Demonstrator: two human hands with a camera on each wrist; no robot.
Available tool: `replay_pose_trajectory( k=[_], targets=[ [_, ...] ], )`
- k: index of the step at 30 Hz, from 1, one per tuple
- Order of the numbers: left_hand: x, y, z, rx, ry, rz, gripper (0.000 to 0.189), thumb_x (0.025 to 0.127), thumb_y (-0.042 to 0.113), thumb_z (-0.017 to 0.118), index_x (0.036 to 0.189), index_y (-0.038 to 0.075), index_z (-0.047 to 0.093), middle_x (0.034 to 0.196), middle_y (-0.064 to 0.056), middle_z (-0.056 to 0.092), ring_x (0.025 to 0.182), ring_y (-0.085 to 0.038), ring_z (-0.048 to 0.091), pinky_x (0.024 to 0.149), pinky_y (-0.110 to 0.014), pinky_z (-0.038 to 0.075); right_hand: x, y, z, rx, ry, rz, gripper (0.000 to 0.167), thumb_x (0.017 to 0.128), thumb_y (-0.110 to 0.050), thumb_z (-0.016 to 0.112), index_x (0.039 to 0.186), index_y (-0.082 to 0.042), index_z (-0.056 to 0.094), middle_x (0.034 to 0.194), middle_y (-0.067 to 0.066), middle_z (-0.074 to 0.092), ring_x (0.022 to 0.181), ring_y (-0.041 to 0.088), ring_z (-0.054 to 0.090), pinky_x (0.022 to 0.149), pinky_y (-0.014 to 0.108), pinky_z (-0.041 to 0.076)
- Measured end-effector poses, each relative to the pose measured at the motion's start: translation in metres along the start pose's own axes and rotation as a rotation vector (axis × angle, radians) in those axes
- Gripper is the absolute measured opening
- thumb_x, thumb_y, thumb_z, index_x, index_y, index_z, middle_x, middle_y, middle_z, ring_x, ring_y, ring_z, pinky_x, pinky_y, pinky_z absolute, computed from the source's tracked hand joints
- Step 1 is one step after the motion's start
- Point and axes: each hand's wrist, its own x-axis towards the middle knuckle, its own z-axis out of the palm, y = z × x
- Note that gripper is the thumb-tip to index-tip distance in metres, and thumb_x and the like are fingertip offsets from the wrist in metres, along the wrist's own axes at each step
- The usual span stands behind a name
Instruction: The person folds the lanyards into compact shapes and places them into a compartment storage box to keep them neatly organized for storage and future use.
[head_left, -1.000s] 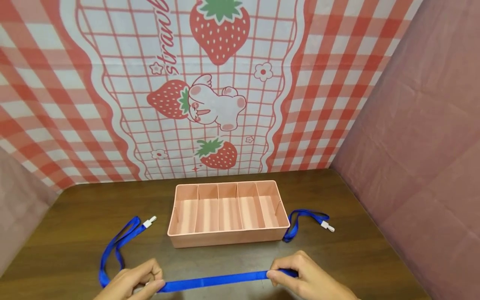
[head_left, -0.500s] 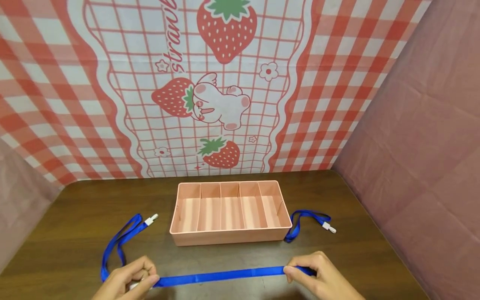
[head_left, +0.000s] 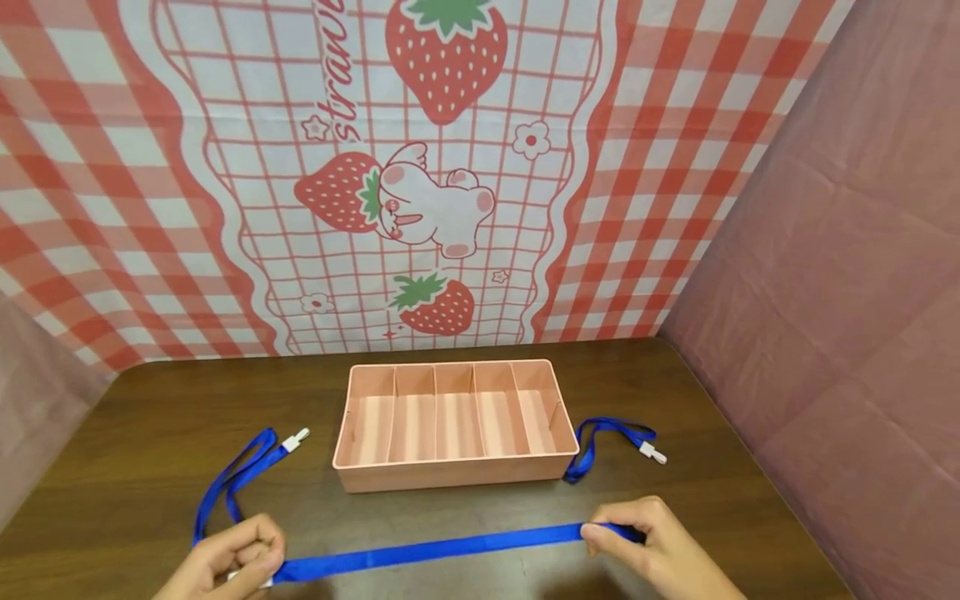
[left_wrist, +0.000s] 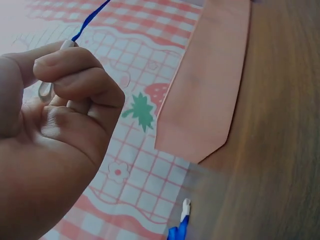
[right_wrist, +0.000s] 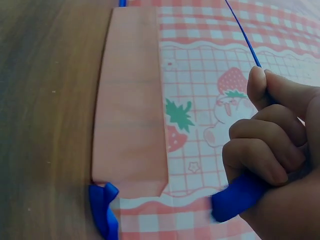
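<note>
A blue lanyard (head_left: 435,551) is stretched nearly straight between my two hands, above the near part of the table. My left hand (head_left: 225,558) pinches its left end, where a white clip (left_wrist: 46,91) shows among the curled fingers in the left wrist view. Thumb and forefinger of my right hand (head_left: 652,542) pinch the other end. In the right wrist view, more blue strap (right_wrist: 240,197) comes out below the curled fingers of that hand. Beyond the stretched strap stands a pink tray (head_left: 457,475) divided into several compartments, with nothing visible in them.
Left of the tray lies a second blue lanyard (head_left: 225,487) with a white clip, partly behind my left hand. Another blue lanyard (head_left: 592,442) rests against the tray's right side. A strawberry-patterned cloth (head_left: 442,167) hangs behind the brown table (head_left: 712,467).
My hands have drawn apart, the left moving left and the right moving right. A longer length of lanyard now spans between them. The tray and the other lanyards stay in place.
</note>
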Motion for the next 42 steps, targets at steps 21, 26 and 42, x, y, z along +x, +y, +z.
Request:
replay_pose_trajectory(
  k=[21,26,42],
  targets=[
    [-0.009,-0.001,-0.025,-0.287,-0.037,-0.033,0.042,0.094,-0.028,0.015,0.108,-0.004,0.047,0.061,-0.011,0.032,0.042,-0.023,0.025,0.032,-0.024,0.022,-0.003,-0.003,-0.014,0.075,-0.023,0.034,0.031,0.094,0.014,0.054,0.093,-0.015,0.067,0.078,0.003,0.062,0.074,0.001,0.054,0.058,0.026,0.048],
    [-0.010,0.000,-0.029,-0.283,-0.039,-0.015,0.043,0.092,-0.029,0.015,0.108,-0.005,0.046,0.061,-0.010,0.033,0.041,-0.022,0.025,0.032,-0.023,0.023,-0.004,-0.003,-0.017,0.032,0.004,0.095,0.027,0.093,0.010,0.059,0.092,-0.015,0.068,0.074,0.007,0.058,0.070,-0.002,0.049,0.052,0.025,0.044],
    [-0.011,0.003,-0.035,-0.252,0.001,0.061,0.042,0.091,-0.031,0.015,0.109,-0.010,0.047,0.062,-0.012,0.038,0.042,-0.022,0.031,0.033,-0.022,0.031,-0.011,0.008,-0.043,0.230,-0.114,0.130,0.029,0.099,0.014,0.041,0.111,0.004,0.065,0.065,0.014,0.053,0.050,0.025,0.051,0.044,0.031,0.048]
  ],
)
